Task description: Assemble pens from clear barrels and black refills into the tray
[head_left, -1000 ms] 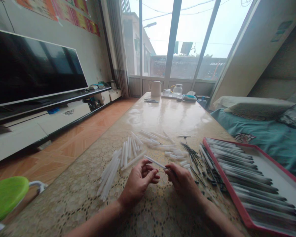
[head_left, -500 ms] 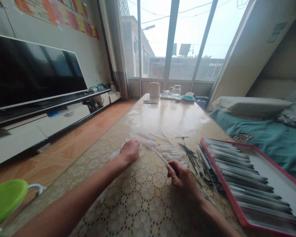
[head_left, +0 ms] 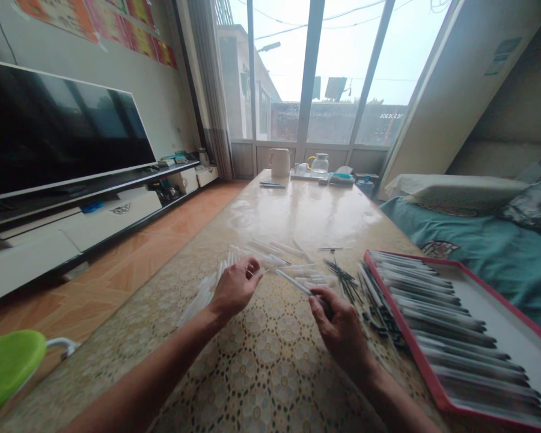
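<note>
My right hand (head_left: 340, 328) is closed around a pen (head_left: 294, 281), whose pale barrel slants up and to the left out of the fingers. Across from it, my left hand (head_left: 235, 287) has thumb and fingers pinched together near the pen's free end. A small pale bit shows at those fingertips, too small to make out. Beside and under the left hand lies a pile of clear pen barrels (head_left: 202, 291). More white barrels (head_left: 313, 279) are scattered between and beyond the hands. Thin dark refills (head_left: 345, 279) lie past the right hand, with black pen caps (head_left: 379, 325) nearby.
A red-rimmed box (head_left: 415, 355) holding rows of pens stands at the right. On the table's (head_left: 261, 379) far end are a beige jug (head_left: 279, 163), a glass pitcher (head_left: 319, 164) and a tissue pack (head_left: 342, 176). A green stool (head_left: 11, 367) stands at the lower left.
My left hand has turned and drawn slightly back toward me, so its pinched fingertips now show. My right hand has moved slightly right, still holding the pen.
</note>
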Motion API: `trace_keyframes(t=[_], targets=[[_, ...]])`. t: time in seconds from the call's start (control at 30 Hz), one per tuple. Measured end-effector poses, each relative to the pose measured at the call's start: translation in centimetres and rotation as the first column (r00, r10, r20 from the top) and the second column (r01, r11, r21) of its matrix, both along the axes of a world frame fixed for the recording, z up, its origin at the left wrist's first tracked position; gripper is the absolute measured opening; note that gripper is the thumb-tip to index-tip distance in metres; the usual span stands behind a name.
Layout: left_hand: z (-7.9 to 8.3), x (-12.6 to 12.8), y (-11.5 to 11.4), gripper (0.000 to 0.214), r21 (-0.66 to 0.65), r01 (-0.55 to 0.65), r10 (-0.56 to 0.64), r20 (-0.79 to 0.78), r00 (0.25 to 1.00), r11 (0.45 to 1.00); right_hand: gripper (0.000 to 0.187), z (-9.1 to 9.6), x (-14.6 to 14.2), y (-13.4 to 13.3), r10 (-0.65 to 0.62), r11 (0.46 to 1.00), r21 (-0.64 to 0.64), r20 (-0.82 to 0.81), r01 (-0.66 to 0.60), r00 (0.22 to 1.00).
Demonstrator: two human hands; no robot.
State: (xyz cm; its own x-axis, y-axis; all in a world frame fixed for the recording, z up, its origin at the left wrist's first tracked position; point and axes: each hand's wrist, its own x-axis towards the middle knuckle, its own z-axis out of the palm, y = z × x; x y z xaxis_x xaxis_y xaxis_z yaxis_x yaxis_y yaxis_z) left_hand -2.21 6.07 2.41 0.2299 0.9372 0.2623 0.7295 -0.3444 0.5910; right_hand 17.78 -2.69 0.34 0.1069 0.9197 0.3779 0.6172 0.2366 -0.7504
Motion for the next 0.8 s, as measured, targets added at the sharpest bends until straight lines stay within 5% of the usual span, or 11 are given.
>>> trace_keyframes(t=[0.07,0.13,0.23,0.3,0.8], targets=[[-0.5,-0.2,-2.1,0.018,-0.184,0.106,-0.019,0.423,0.906,0.977,0.020,0.3,0.1,-0.1,-0.031,0.999,0.045,0.007,0.031,0.999],[-1.3,-0.3,-3.8,0.024,-0.366,0.233,0.095,0.690,0.718,0.901,0.016,0.5,0.2,-0.3,-0.042,0.996,0.080,0.041,0.039,0.998],[-2.3,-0.4,-4.8,0.027,-0.484,0.341,0.307,0.834,0.458,0.806,0.011,0.6,0.3,-0.5,-0.019,0.995,0.099,0.132,0.006,0.991],[-2.5,-0.5,-4.8,0.026,-0.499,0.368,0.367,0.852,0.375,0.784,0.010,0.7,0.4,-0.7,-0.001,0.996,0.092,0.183,-0.016,0.983],[-2.8,-0.1,-4.6,0.026,-0.478,0.438,0.303,0.860,0.411,0.761,0.010,0.0,0.1,-0.4,0.103,0.994,0.003,0.334,-0.111,0.937]])
